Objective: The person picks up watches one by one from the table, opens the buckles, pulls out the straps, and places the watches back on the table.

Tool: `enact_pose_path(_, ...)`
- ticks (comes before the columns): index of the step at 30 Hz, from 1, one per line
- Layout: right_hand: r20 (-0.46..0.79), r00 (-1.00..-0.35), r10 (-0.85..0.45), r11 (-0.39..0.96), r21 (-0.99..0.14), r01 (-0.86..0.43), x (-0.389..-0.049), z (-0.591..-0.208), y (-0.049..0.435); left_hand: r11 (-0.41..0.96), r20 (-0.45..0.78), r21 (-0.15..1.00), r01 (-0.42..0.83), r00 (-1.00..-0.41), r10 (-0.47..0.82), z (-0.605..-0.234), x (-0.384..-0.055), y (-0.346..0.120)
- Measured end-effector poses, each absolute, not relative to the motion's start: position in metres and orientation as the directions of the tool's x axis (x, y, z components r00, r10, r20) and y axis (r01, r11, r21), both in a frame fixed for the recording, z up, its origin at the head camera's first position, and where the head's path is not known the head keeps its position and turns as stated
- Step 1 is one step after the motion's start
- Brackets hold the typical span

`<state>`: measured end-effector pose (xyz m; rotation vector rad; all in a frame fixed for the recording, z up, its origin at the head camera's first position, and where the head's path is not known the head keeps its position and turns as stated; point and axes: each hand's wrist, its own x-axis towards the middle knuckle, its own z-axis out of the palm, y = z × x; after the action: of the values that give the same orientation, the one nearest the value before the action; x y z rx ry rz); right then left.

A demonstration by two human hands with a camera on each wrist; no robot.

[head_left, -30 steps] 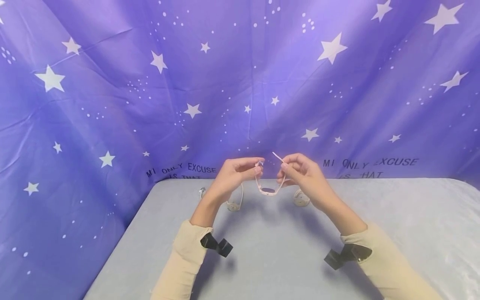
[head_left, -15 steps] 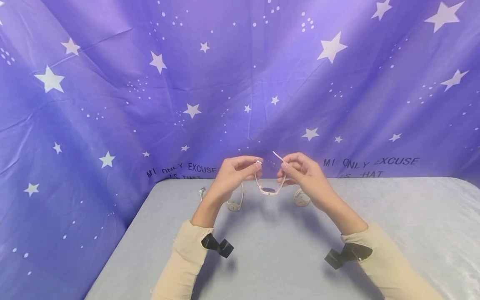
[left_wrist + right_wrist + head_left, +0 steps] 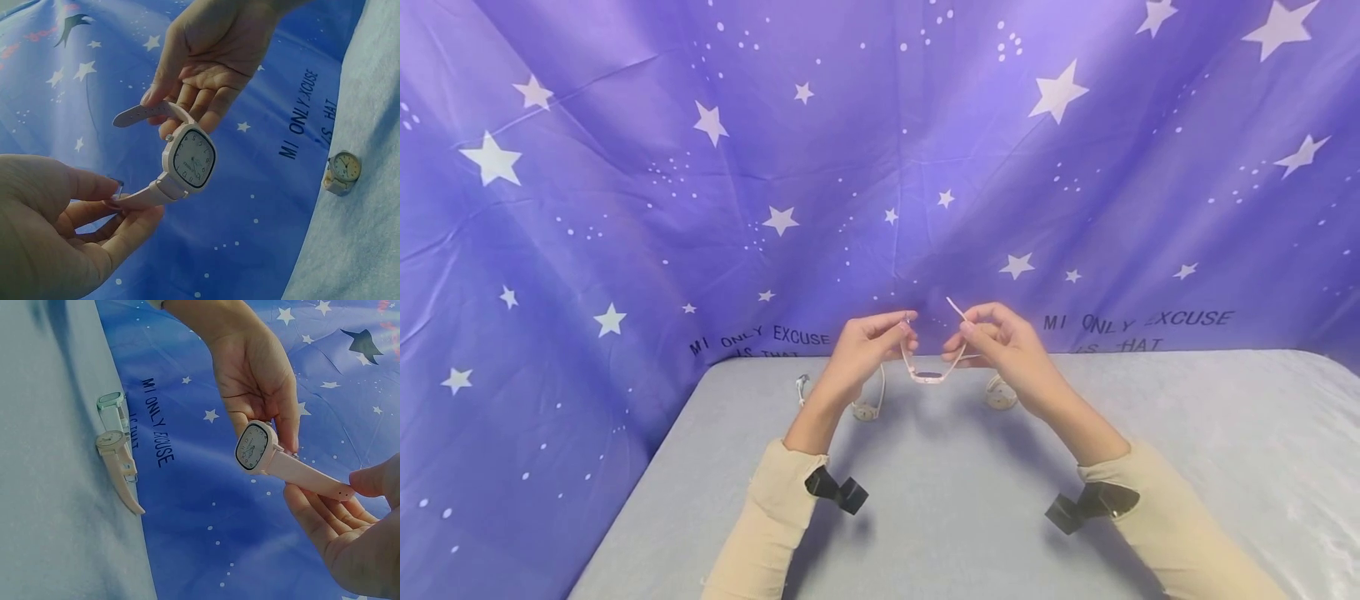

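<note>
Backdrop cloth (image 3: 850,158): black capitals printed twice in head view. Left print (image 3: 760,337) reads "MI ONLY EXCUSE", under it "IS THAT", lower edge cut off by tabletop (image 3: 955,500). Right print (image 3: 1138,321) has same wording, some letters lost in folds. Both wrist views: "MI ONLY EXCUSE" again, sideways, second line partial. Red lettering (image 3: 31,39) on cloth, left wrist view: blurred, unreadable. Pink watch (image 3: 192,159): numerals round dial, small word on face, too small to read. Cream watch (image 3: 345,167): dial marks, unreadable.

Starry purple cloth (image 3: 857,150) hangs behind a pale table (image 3: 955,517).
</note>
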<state>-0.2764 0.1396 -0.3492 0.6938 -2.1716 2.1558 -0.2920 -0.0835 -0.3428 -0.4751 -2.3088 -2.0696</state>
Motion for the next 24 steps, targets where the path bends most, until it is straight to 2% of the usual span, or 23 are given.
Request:
enact_pose_path(11,0.267,-0.917,-0.296,-0.039,-0.963,-0.267,-0.280,-0.353,0.140,0.075,0.173,0.978,0.193,-0.960,0.221,-0.350,-0.297,-0.083)
enact_pose_path(24,0.232,-0.934,-0.271,-0.048,-0.973,-0.228,-0.284,-0.356,0.138,0.046,0.160,0.985,0.169,-0.974,0.163,-0.353,-0.303,-0.089)
